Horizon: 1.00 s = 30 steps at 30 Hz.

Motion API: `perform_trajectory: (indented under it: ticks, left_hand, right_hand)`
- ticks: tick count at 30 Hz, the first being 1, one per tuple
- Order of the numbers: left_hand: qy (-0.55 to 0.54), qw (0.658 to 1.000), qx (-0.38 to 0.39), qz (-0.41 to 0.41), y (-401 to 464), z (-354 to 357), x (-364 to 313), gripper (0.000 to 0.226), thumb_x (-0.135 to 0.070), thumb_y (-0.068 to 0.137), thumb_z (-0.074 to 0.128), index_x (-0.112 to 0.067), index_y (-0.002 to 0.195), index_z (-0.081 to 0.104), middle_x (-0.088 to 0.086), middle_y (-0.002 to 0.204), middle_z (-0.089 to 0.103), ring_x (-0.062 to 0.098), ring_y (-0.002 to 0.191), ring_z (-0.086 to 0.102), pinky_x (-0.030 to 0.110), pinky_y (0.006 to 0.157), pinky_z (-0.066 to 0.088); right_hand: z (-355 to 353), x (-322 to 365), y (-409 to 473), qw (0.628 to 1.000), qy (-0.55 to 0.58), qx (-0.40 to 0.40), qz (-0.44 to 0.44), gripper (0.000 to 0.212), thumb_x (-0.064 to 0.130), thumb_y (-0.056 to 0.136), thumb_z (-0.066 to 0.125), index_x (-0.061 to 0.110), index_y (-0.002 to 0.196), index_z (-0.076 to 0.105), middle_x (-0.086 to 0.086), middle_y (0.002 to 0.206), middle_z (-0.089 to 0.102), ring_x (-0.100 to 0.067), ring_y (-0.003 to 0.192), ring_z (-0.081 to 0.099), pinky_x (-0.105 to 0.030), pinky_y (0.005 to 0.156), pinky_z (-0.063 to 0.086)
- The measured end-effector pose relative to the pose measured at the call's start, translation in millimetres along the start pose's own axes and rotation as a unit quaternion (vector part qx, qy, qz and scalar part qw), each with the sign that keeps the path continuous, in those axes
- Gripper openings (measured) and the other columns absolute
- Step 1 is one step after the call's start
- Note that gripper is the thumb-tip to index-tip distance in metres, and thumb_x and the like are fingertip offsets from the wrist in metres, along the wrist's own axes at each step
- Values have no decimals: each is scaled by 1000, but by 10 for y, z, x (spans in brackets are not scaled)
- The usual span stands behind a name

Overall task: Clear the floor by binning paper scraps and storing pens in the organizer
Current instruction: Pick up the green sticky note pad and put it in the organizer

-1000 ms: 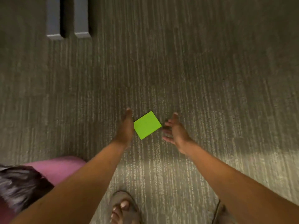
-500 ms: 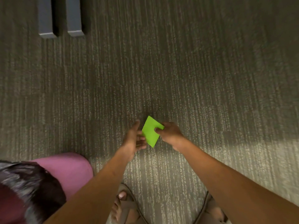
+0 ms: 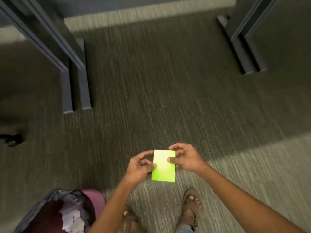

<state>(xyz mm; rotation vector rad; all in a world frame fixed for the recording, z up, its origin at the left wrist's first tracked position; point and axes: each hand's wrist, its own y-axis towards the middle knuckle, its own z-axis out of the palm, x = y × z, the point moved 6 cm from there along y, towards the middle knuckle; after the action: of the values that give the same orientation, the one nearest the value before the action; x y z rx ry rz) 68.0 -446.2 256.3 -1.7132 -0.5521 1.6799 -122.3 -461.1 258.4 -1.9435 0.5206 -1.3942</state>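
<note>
A bright green paper scrap [image 3: 164,169] is held above the grey carpet in front of me. My left hand [image 3: 140,167] pinches its left edge between thumb and fingers. My right hand [image 3: 186,157] pinches its upper right part, thumb on top. At the lower left stands a pink bin [image 3: 96,198] with a dark liner, holding white paper scraps [image 3: 71,217]. No pen or organizer is in view.
Dark metal desk legs [image 3: 76,91] stand at the left and another pair [image 3: 247,58] at the upper right. A small dark object [image 3: 12,140] lies on the carpet at the far left. My sandalled feet [image 3: 191,211] are below the hands.
The green paper went from lying on the carpet to being lifted in both hands. My view rose and tilted forward, bringing the desk legs and bin contents into sight.
</note>
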Motion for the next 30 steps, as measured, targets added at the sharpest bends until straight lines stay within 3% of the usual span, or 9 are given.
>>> perform_trajectory:
  ticks: [4,9,13,17,20,30]
  left_hand:
    - [19,998,64,19,-1018,367,-1119,59,14,79,65,-22,125,55,10,70,56,16,63,56,27,53,53]
    - [40,994,86,51,-2131,771,-2205,58,17,78,64,-10,128,52,14,72,55,18,57,56,30,49,56]
    - [59,987,100,107,-2816,1122,-2852,53,16,79,64,-5,126,53,7,60,62,17,48,59,30,47,55]
    - [51,977,132,157,-3239,1436,-3257,50,12,78,68,-10,121,55,8,63,65,18,52,62,30,48,55]
    - [62,968,156,186,-3396,1650,-3456,49,9,78,70,-12,120,56,13,68,66,21,54,64,32,52,57]
    - [84,956,153,234,-3386,2105,-3797,53,-3,74,79,-19,120,60,14,73,70,29,60,67,36,55,59]
  right_hand:
    - [-559,949,-1152,997,-25,-51,-54,32,0,69,82,18,92,69,9,54,57,0,45,50,-22,53,48]
    - [-1153,1742,-2360,992,-10,-62,-106,35,-2,70,80,8,103,72,-9,74,65,-10,68,55,-21,64,49]
    - [-1624,2179,-3146,987,0,-67,-149,38,-2,72,81,7,108,71,-8,76,63,-10,68,56,-25,71,50]
    - [-2057,2425,-3681,979,1,-61,-194,35,6,70,84,20,100,72,4,72,63,2,59,57,-19,66,50]
    - [-2315,2528,-3913,973,-6,-59,-225,34,10,69,86,27,96,73,10,71,63,1,61,59,-15,62,50]
    - [-2821,2578,-4138,963,58,-74,-252,34,2,71,83,20,98,72,6,74,69,0,63,64,-15,57,50]
